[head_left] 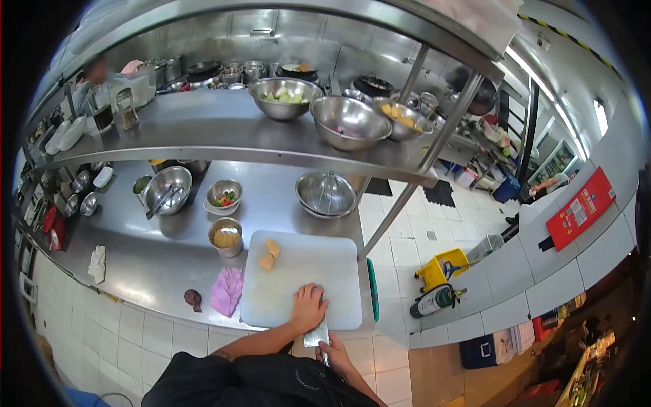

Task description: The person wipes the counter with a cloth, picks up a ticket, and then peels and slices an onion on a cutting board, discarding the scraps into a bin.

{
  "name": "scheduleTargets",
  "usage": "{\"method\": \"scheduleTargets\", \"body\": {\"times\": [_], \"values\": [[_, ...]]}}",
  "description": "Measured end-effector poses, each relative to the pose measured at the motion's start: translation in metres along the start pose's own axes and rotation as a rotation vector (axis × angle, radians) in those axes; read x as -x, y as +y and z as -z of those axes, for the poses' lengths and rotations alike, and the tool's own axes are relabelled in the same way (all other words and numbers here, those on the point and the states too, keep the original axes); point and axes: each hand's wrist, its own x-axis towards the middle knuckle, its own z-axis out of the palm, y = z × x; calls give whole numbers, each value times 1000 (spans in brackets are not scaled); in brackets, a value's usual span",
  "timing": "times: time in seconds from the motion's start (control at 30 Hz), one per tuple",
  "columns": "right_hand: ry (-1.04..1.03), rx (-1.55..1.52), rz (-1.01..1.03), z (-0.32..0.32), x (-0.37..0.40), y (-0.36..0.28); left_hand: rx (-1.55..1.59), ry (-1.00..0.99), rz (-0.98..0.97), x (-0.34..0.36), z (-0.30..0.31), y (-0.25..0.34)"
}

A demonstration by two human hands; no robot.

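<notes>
My left hand point(310, 306) is over the lower right part of the white cutting board point(325, 264), fingers bent and close together; what lies under them is hidden. My right hand point(334, 354) is closed around the handle of a cleaver point(317, 335) at the board's front edge, its blade just below my left hand. Pale peeled pieces point(269, 254) lie at the board's upper left. Beside the board are a metal pot point(226, 237) with yellowish contents, a pink cloth point(227, 292) and a dark round item point(193, 298).
Behind the board are a bowl of chopped vegetables point(224, 195), a steel bowl point(167, 190) and a bowl with a whisk point(326, 195). A shelf point(203, 122) above holds more bowls. A yellow mop bucket point(441, 268) stands right. One person point(553, 183) is far right, another point(88, 81) far left.
</notes>
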Motion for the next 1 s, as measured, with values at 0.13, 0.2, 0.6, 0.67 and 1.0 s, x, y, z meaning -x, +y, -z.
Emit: {"method": "scheduleTargets", "body": {"times": [0.13, 0.2, 0.6, 0.67, 1.0], "values": [[18, 202, -23, -34, 6, -53, 102, 227, 159, -8, 2, -9], [-9, 506, 44, -66, 11, -92, 566, 629, 279, -25, -7, -34], [209, 497, 388, -67, 57, -169, 2416, 189, 735, -92, 166, -8], [271, 512, 310, -48, 61, -164, 2218, 196, 410, -129, 234, 48], [320, 311, 243, -60, 86, -115, 958, 446, -183, -340, 380, 210]]}}
